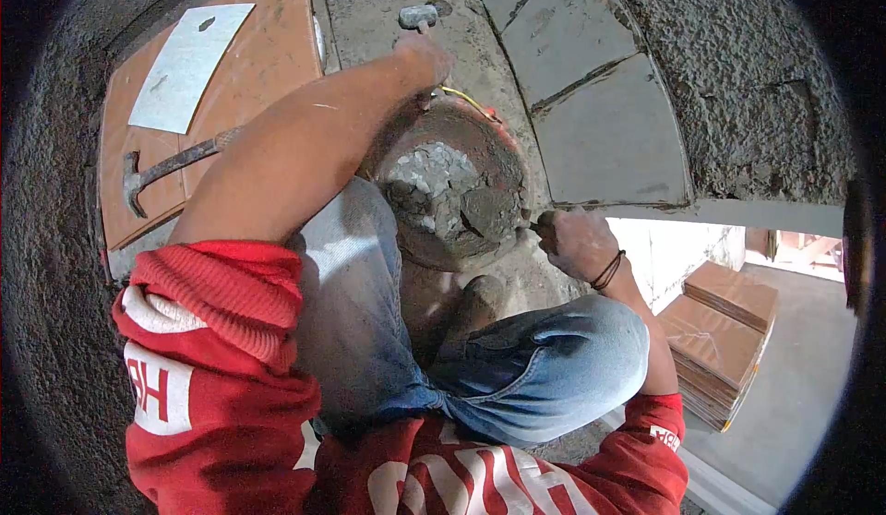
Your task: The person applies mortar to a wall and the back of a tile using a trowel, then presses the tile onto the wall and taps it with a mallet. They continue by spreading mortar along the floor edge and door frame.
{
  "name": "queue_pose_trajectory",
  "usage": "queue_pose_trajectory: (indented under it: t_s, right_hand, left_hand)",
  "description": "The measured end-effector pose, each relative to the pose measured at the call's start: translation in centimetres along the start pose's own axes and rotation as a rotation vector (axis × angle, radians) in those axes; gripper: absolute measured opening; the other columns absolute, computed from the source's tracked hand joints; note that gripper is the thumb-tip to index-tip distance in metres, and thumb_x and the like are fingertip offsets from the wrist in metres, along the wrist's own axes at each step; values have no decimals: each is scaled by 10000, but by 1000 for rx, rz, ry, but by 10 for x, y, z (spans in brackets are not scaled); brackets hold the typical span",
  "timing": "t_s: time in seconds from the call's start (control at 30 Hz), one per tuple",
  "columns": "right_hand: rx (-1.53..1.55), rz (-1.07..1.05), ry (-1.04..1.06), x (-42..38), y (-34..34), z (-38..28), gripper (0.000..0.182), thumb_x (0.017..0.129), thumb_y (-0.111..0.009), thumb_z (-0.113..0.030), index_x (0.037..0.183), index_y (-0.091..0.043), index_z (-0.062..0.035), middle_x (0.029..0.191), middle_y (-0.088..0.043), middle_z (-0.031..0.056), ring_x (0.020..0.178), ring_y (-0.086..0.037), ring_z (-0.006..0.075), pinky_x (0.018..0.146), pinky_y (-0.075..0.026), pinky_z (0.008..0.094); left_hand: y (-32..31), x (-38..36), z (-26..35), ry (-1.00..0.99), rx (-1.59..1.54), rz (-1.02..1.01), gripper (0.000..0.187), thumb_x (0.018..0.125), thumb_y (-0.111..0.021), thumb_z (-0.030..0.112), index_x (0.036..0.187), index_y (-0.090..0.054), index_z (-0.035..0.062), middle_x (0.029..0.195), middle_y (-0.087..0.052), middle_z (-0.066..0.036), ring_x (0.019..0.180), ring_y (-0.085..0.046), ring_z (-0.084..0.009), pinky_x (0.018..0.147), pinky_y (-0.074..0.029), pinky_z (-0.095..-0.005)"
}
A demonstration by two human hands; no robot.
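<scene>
At the top centre my left hand [425, 58] is closed around the handle of a mallet [418, 17] with a grey head, over the bare floor beyond the bucket. Between my knees stands a round bucket [514, 169] with grey mortar [489, 210] and paler lumps in it. My right hand [579, 245], to the right of the bucket, grips a dark tool handle [546, 223]. The tool reaches towards the bucket's right rim; its far end is hard to make out.
A claw hammer [175, 162] and a white sheet [191, 67] lie on an orange-brown board [268, 53] at left. Grey tiles [609, 137] line the upper right, beside rough mortar wall [738, 63]. Stacked boxes [720, 330] stand lower down at right.
</scene>
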State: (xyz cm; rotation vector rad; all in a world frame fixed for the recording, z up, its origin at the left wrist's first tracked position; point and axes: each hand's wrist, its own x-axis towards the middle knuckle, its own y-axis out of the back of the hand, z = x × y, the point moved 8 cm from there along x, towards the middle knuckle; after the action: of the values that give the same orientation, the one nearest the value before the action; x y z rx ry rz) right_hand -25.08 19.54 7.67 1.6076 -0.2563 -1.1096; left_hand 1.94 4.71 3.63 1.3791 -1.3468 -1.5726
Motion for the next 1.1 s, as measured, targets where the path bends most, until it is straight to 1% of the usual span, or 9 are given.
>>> queue_pose_trajectory:
  t_s: [0.3,0.4,0.47,0.5,0.67,0.73,0.93,1.03,1.1]
  right_hand:
    - [84,25,-27,-3,-31,17,407,870,-770,-330,1161,-722,-49,979,-729,253,932,-695,452,827,-563,520]
    - [245,105,-53,-14,-44,28,367,840,-767,-304,1048,-729,-3,941,-729,263,945,-713,449,879,-567,502]
    - [567,30,-140,-28,-54,33,435,851,-799,-300,1188,-732,-33,1032,-741,265,1061,-694,436,937,-544,494]
    - [613,56,-139,-32,-63,35,458,880,-790,-286,1265,-698,-55,864,-720,180,784,-697,325,772,-565,431]
    - [909,57,-344,-65,-104,43,323,910,-784,-174,1202,-728,-49,868,-702,72,774,-666,193,707,-531,334]
    - [1010,118,-374,-83,-129,50,468,837,-824,-238,1233,-714,-14,1102,-753,226,1052,-732,345,921,-547,417]
    - [773,71,-470,-105,-64,52,421,897,-753,-312,1204,-704,-29,1010,-719,290,989,-708,444,847,-556,483]
    - [430,229,-169,-86,-16,39,327,924,-696,-306,1083,-701,-21,870,-699,273,846,-675,493,764,-537,573]
    - [357,212,-103,-65,-2,35,306,914,-693,-286,1075,-703,-26,867,-702,270,837,-684,479,763,-545,565]
  left_hand:
    - [-11,19,0,13,36,-1,311,864,-785,182,1130,-756,23,1046,-773,-188,986,-766,-336,779,-632,-464]
    - [-11,22,-3,40,45,25,275,883,-748,159,1134,-747,46,1071,-771,-180,1010,-760,-339,808,-626,-471]
    - [-10,17,-5,8,9,2,277,892,-729,150,1148,-731,43,1085,-767,-181,1025,-754,-348,820,-620,-484]
    - [-13,16,-5,-25,-32,-26,280,900,-710,142,1161,-715,41,1099,-763,-182,1041,-749,-356,832,-614,-498]
    - [-17,16,-6,-51,-11,72,339,896,-730,209,1204,-682,74,1113,-757,-178,1067,-733,-374,864,-598,-513]
    - [-23,21,-8,-96,-14,133,351,895,-736,232,1208,-678,85,1108,-756,-174,1069,-730,-378,867,-596,-516]
    - [-27,22,-11,-22,62,-85,307,938,-693,267,1200,-679,107,1128,-742,-155,1093,-713,-364,862,-592,-507]
    - [-27,19,-14,9,96,-106,312,936,-710,292,1190,-685,112,1142,-739,-149,1098,-711,-356,849,-593,-498]
    - [-20,18,-13,0,49,82,341,911,-749,284,1199,-692,112,1117,-748,-138,1087,-720,-345,841,-597,-497]
